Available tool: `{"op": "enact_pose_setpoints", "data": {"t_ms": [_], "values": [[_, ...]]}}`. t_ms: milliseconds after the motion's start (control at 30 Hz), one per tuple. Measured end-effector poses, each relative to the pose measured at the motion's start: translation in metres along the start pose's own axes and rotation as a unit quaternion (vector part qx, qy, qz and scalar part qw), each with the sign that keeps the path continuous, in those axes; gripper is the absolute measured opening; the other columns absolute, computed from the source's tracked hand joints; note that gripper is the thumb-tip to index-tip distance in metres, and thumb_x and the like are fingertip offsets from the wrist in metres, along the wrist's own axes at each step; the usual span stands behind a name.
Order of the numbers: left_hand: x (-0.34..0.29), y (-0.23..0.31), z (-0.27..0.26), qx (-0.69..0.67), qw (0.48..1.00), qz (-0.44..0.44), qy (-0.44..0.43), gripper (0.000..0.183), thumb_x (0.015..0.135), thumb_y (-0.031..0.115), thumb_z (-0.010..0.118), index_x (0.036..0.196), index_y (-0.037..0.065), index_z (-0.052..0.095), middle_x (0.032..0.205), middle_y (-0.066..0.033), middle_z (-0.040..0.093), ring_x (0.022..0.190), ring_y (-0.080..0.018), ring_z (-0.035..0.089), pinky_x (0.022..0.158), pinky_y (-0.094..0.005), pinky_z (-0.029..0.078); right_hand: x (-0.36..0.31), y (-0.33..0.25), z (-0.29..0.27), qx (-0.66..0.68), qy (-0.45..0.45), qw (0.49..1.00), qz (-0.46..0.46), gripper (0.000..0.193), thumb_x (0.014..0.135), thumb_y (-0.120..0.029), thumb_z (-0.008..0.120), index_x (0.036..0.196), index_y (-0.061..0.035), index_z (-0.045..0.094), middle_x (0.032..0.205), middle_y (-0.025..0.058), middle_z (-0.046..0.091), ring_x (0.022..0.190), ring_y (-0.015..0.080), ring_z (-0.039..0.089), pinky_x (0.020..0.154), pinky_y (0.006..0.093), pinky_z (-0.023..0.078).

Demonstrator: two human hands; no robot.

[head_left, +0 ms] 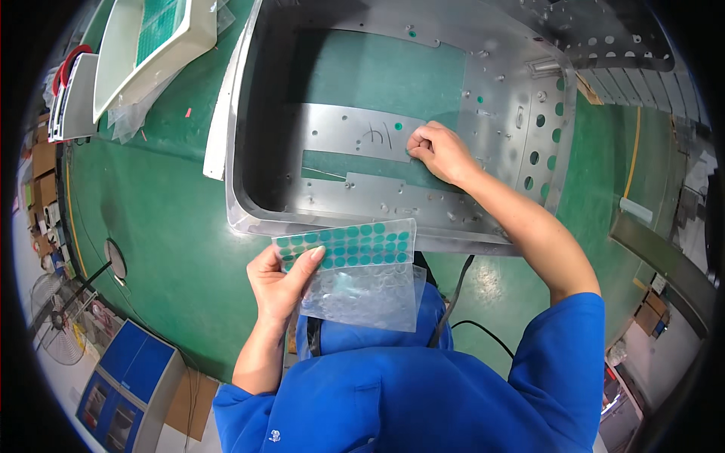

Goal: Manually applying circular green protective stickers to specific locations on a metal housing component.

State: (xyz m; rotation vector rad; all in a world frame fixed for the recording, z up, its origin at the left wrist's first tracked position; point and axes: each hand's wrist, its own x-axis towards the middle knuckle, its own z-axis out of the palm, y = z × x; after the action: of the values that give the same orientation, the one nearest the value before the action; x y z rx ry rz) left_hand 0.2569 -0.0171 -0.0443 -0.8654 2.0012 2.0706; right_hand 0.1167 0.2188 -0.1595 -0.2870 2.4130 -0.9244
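A clear sheet of green round stickers (362,245) is pinched between the thumb and fingers of my left hand (279,283), in front of my body. Its lower part is see-through backing with only faint circle outlines. My right hand (442,153) reaches into a large grey metal housing (242,151), fingers curled together against the right part of its crossing metal strip (340,132). Whatever those fingers hold, if anything, is hidden. Just above them a green dot (398,126) sits on the strip, and dark handwritten marks lie to their left.
A white bin (113,75) with green sheets stands at the upper left. Right of the housing is another perforated metal part (612,41). A fan (60,325) and a blue and grey cabinet (132,370) are at the lower left, above green floor (166,249).
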Motion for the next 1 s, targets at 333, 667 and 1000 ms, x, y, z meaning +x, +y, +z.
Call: {"op": "enact_pose_setpoints", "data": {"t_ms": [333, 667, 1000], "values": [[0.0010, -0.0045, -0.0036, 0.000, 1.000, -0.017, -0.021, 0.010, 0.071, 0.005, 0.068, 0.075, 0.000, 0.061, 0.060, 0.0033, 0.055, 0.051, -0.0007, 0.042, 0.046, -0.0158, 0.031, 0.0002, -0.0054, 0.0033, -0.053, 0.018, 0.998, 0.017, 0.003, 0.072, -0.010, 0.059, 0.074, -0.0103, 0.058, 0.082, 0.0060, 0.052, 0.079, 0.0246, 0.053, 0.066, 0.0363, 0.042], [0.0034, -0.0069, -0.0037, 0.005, 1.000, -0.018, -0.025, 0.010, 0.071, 0.005, 0.069, 0.076, 0.001, 0.062, 0.065, 0.0023, 0.058, 0.057, -0.0019, 0.046, 0.052, -0.0162, 0.035, -0.0016, -0.0051, 0.0077, -0.085, 0.053, 0.995, -0.014, 0.003, 0.072, -0.008, 0.059, 0.073, -0.0078, 0.056, 0.076, 0.0056, 0.051, 0.070, 0.0211, 0.053, 0.064, 0.0319, 0.042], [0.0042, -0.0058, -0.0024, -0.002, 0.999, -0.026, -0.031, 0.010, 0.071, 0.005, 0.068, 0.077, 0.000, 0.061, 0.065, 0.0022, 0.058, 0.056, -0.0016, 0.045, 0.052, -0.0157, 0.035, -0.0055, -0.0073, 0.0100, -0.102, 0.087, 0.990, -0.040, 0.004, 0.071, -0.008, 0.059, 0.073, -0.0088, 0.056, 0.076, 0.0044, 0.051, 0.070, 0.0206, 0.054, 0.062, 0.0322, 0.042]]}}
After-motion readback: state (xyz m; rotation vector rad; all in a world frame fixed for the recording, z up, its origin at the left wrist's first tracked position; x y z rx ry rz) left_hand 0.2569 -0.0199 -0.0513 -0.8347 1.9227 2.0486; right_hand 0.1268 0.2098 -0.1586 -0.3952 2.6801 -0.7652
